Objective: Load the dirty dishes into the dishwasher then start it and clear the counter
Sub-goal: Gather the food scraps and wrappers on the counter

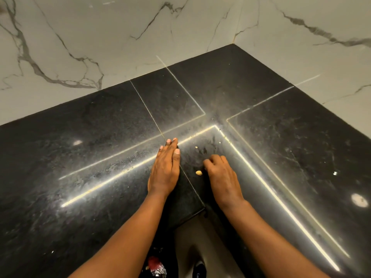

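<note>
- Left hand (165, 169) lies flat on the black table (84, 153), fingers straight and pressed together, palm down, gripping nothing.
- Right hand (222, 175) sits just beside it, knuckles up and fingers curled under at the tips; whether they pinch anything cannot be told, the fingertips are hidden.
- Between the two hands, a pale nut-like scrap (198, 172) lies on the dark stone, just off the right hand's thumb side.
- A smaller crumb (196, 147) sits further out, ahead of both hands, with smudges around it.
- Out on the right, a white speck (334, 173) lies well apart from the hands.
- Table's inner corner edge runs just under the wrists, and both forearms cross it.
- Below that edge, a crumpled bit of foil wrapper (157, 267) shows at the bottom of the view.
- Marble wall (100, 37) closes the table at the back and the right, meeting in a corner.
- Wide dark stone stretches left and right of the hands, streaked with bright light reflections.
</note>
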The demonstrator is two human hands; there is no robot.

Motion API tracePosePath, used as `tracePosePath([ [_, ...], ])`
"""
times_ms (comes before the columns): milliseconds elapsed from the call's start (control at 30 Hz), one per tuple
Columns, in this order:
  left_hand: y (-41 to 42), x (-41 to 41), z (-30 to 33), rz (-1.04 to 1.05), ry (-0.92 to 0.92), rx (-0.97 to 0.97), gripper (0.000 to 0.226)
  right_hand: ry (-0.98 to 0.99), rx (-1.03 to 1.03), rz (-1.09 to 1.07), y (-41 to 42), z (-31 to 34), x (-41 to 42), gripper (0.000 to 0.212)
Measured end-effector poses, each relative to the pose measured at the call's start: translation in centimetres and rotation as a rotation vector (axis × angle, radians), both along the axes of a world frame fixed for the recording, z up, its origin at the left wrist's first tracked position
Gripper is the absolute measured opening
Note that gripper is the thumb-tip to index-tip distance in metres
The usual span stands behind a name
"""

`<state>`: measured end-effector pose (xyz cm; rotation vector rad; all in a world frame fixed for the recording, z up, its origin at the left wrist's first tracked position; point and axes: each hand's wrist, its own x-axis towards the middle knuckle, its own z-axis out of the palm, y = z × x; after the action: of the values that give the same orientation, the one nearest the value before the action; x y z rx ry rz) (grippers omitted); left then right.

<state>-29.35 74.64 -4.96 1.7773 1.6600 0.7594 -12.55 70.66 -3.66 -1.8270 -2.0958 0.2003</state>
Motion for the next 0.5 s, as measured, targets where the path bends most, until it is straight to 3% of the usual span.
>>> tracePosePath([
  [67, 0.1, 0.0, 0.0, -0.039, 0.037, 0.088, 0.048, 0.398, -0.037, -0.2, 0.6, 0.2, 0.7, 0.011],
  [167, 0.1, -0.2, -0.4, -0.236, 0.234, 0.355, 0.038, 1.313, -0.251, -0.489, 0.9, 1.7, 2.1, 0.014],
  [200, 0.0, -0.2, -0.4, -0.298, 0.284, 0.414, 0.033, 1.493, -0.29, -0.504, 0.7, 1.9, 2.4, 0.012],
  [233, -0.1, -0.2, -0.5, -0.347, 0.316, 0.451, 0.029, 1.547, -0.309, -0.504, 0.5, 2.1, 2.6, 0.012],
  [300, -0.2, -0.1, -0.3, -0.406, 0.349, 0.493, 0.027, 1.406, -0.298, -0.458, 0.1, 2.1, 2.4, 0.011],
  [433, -0.1, -0.2, -0.6, -0.502, 0.377, 0.519, 0.028, 0.569, -0.097, -0.259, -0.2, 1.1, 1.5, 0.02],
  [500, -0.1, -0.1, -0.6, -0.525, 0.391, 0.522, 0.028, 0.313, -0.045, -0.117, -0.6, 0.3, 0.7, 0.017],
])
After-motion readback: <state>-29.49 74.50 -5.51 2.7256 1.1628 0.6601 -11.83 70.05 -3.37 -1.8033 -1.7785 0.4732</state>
